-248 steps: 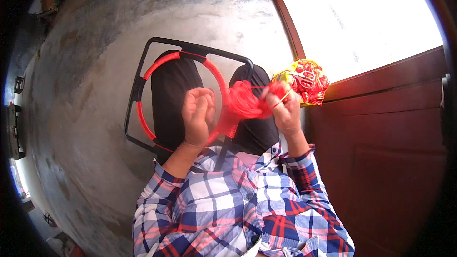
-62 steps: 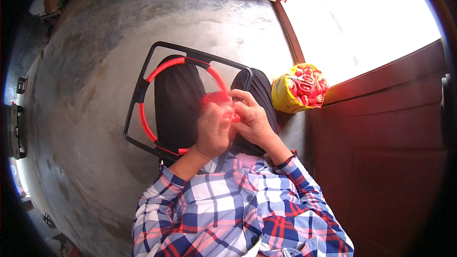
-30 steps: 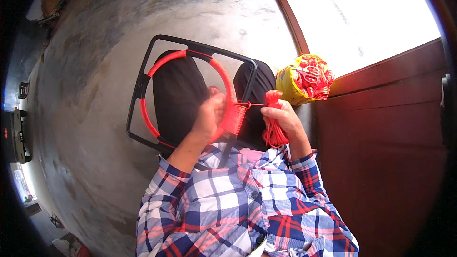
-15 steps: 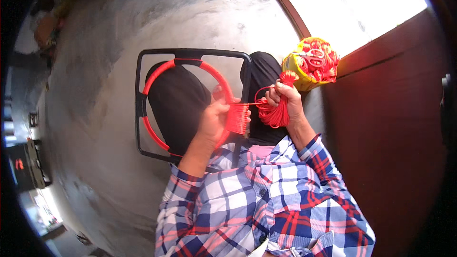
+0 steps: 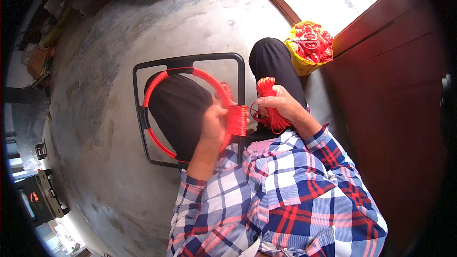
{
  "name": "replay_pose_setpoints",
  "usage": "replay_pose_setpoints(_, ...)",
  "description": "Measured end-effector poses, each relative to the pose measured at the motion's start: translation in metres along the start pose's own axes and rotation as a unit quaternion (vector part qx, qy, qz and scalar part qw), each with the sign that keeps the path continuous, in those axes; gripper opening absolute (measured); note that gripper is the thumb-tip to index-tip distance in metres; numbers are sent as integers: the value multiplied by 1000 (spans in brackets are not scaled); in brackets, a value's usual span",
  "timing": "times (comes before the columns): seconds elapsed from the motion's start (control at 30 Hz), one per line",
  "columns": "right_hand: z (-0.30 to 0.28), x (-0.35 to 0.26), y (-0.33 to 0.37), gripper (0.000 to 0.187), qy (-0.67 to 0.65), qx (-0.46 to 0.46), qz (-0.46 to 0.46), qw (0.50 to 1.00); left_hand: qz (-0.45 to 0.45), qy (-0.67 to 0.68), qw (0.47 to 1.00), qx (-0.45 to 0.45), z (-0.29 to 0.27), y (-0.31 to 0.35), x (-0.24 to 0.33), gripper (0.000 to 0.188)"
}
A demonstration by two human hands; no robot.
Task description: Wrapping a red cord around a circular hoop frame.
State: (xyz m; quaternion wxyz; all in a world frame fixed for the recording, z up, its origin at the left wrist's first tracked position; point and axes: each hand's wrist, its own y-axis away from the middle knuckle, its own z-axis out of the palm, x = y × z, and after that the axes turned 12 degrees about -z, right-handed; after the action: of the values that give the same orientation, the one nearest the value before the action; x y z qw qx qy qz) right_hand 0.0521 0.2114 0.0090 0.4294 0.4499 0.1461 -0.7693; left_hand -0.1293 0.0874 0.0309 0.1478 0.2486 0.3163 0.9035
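Note:
A black square frame (image 5: 135,83) with a round inner ring (image 5: 151,85) rests over my knees. Red cord is wound around much of the ring. On the right side, a dense band of red cord (image 5: 236,121) spans from the ring to the frame's side bar. My left hand (image 5: 215,123) grips the ring and frame beside this band, its fingers partly hidden behind. A looped bundle of red cord (image 5: 265,85) is clasped in my right hand (image 5: 284,104), just right of the frame. A short strand runs from the bundle to the band.
Beyond my right knee stands a yellow bag (image 5: 300,64) full of red cord bundles, with scissors (image 5: 308,40) on top. A dark red wooden panel (image 5: 381,104) rises at the right. Grey concrete floor (image 5: 95,104) spreads to the left, with clutter along its far edge.
My right hand has turned, and the cord bundle has shifted slightly left. The strand to the frame, taut before, now hangs slack. My view has tilted a little.

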Motion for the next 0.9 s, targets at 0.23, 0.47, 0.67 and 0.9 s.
replay_pose_setpoints(0.23, 6, -1, -4, 21, -27, -17, 25, 999, 32, 24, 999, -10, 13, 9, 1, 39)
replay_pose_setpoints(0.47, 20, -11, -6, 23, -22, -19, 38, 999, 53, 59, 997, 12, 15, 10, 1, 32)
replay_pose_setpoints(0.67, 28, -12, -11, 25, -31, -29, 31, 999, 83, 51, 995, 33, 10, 11, 7, 35)
replay_pose_setpoints(0.9, 30, -5, -14, 15, -43, -35, 36, 998, 45, 48, 998, 7, -1, 11, 12, 34)
